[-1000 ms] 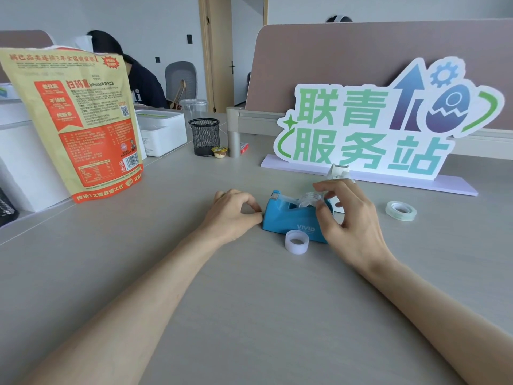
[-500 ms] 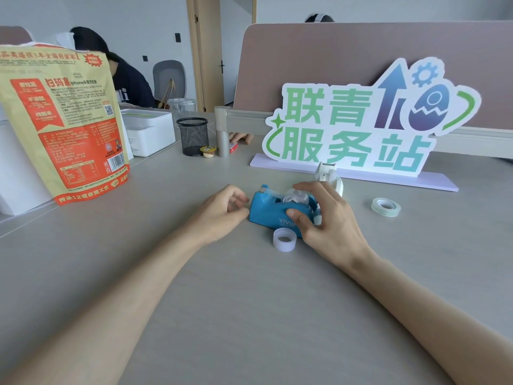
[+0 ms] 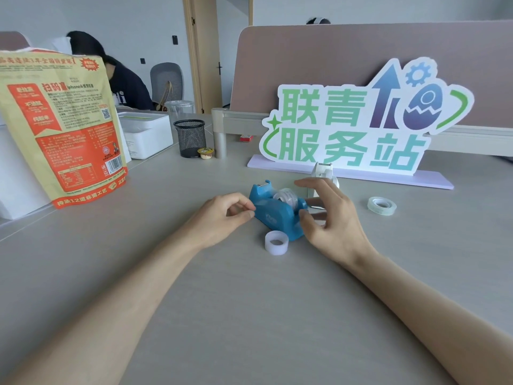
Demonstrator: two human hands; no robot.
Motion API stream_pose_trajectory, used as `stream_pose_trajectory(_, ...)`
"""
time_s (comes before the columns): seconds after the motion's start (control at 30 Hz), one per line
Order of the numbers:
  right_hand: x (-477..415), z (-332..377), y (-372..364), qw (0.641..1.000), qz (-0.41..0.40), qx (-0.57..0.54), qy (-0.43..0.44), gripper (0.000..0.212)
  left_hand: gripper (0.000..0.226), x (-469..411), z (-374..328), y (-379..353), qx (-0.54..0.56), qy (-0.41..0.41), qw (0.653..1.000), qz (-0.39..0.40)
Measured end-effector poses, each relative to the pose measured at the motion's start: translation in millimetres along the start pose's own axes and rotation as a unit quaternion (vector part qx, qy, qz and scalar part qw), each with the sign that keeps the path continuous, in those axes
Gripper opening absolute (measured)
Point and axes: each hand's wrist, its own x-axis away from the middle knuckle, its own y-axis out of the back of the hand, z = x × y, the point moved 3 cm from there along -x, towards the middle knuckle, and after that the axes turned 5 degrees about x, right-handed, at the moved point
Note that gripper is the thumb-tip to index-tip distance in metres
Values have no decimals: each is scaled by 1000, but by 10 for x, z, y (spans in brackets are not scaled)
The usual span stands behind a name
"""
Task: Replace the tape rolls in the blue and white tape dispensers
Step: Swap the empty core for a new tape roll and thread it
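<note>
The blue tape dispenser (image 3: 273,213) sits mid-desk with a clear tape roll (image 3: 286,197) seated in its cradle. My left hand (image 3: 222,218) presses thumb and fingertips against the dispenser's left end. My right hand (image 3: 330,220) hovers at its right end, fingers spread, the thumb near the blue side. A white empty core ring (image 3: 276,242) lies in front of the dispenser. The white tape dispenser (image 3: 323,173) stands behind my right hand, partly hidden. A clear tape roll (image 3: 381,205) lies flat to the right.
A large standing sign (image 3: 358,126) on a lilac base runs behind the dispensers. An orange snack bag (image 3: 61,126) stands at left, with a white box (image 3: 147,134), a black mesh cup (image 3: 190,137) and a small tub (image 3: 206,152) beyond. A person sits at the far left.
My right hand has lifted off the blue dispenser's body and opened its fingers. The dispenser has turned a little, its right end nearer me. My left hand stays at its left end.
</note>
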Motion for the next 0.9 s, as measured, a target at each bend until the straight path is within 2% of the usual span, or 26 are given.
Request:
stream_pose_trajectory(0.17,30,29,-64,998,44,14,47,46,20,15,-4,19,-12,-2,1000,22)
stream_pose_trajectory(0.27,15,-2,-86,998,50,9,31,47,26,36,-35,24,40,28,997,54)
stream_pose_trajectory(0.33,-4,-22,-108,998,57,16,-2,51,40,41,-31,-8,78,34,993,84)
stream_pose_trajectory(0.4,-32,-81,-139,994,87,19,-67,58,66,30,6,-47,20,29,996,86)
stream_pose_trajectory(0.47,-58,-126,-176,987,118,47,-101,51,76,21,28,-74,-85,34,993,69)
stream_pose_trajectory(0.53,-85,-123,-215,982,133,105,-80,35,69,-3,13,-82,-109,29,992,50)
stream_pose_trajectory(0.63,-162,-140,-293,977,139,143,-72,42,50,-75,-4,-120,-120,6,993,20)
stream_pose_trajectory(0.9,-424,-321,-525,957,160,217,-104,35,44,-502,88,-263,-163,8,987,-15)
